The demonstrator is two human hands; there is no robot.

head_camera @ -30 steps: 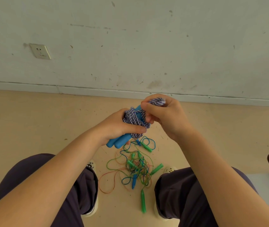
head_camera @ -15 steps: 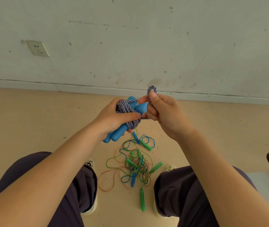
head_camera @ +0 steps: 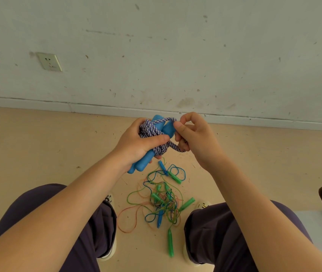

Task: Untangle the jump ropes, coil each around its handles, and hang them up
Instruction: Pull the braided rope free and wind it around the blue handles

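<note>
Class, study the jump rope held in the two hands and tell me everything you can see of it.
The jump rope has a braided cord flecked purple and white, cloth-like, and two smooth light-blue handles lying side by side. Most of the cord is wound round the handles in a tight bundle. The left hand grips the bundle, thumb pressed across the windings, with the handle ends sticking out below the palm. The right hand pinches a loose loop of the cord beside the handle tops. It is held above the floor, near the wall.

The beige floor (head_camera: pixel 38 154) is carrying a tangle of thin jump ropes (head_camera: pixel 162 201) with green and blue handles, lying between two shoes.
</note>
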